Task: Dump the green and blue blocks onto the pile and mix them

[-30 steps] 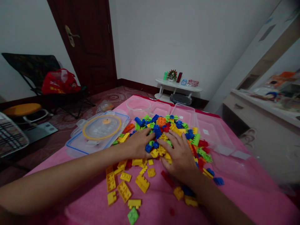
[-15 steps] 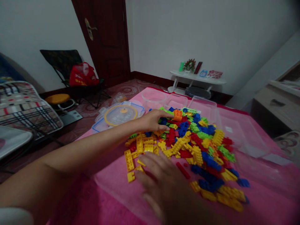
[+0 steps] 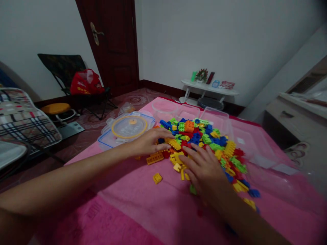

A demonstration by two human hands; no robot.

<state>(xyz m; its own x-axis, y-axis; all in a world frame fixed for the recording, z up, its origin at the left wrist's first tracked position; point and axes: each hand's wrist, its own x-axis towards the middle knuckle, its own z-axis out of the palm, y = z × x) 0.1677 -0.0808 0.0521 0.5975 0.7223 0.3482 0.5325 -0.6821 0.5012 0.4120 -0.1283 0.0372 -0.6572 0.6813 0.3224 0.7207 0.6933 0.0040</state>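
A heap of toy building bricks [image 3: 216, 147] in yellow, blue, red, green and orange covers the middle of the pink cloth. At the heap's left side, my left hand [image 3: 151, 141] has its fingers stretched out and thumb apart, the fingertips next to a yellow brick [image 3: 174, 144]. My right hand [image 3: 205, 168] lies palm down with spread fingers over the near side, hiding the bricks beneath it. A long yellow brick [image 3: 155, 158] sits just below my left hand. Closer to me, a small yellow brick [image 3: 157, 178] lies apart on the cloth.
Clear lids with blue and yellow rims [image 3: 107, 139] are at the table's left edge. Clear plastic containers [image 3: 217, 117] stand behind the heap, with more clear plastic on the right. Beyond are a white side table [image 3: 209, 87], a folding chair with a red bag [image 3: 87, 82] and drawers [image 3: 286, 114].
My right hand has moved right and away from me onto the heap. My left hand has drawn back slightly left and toward me. Yellow bricks at the near left edge have been shifted toward the heap.
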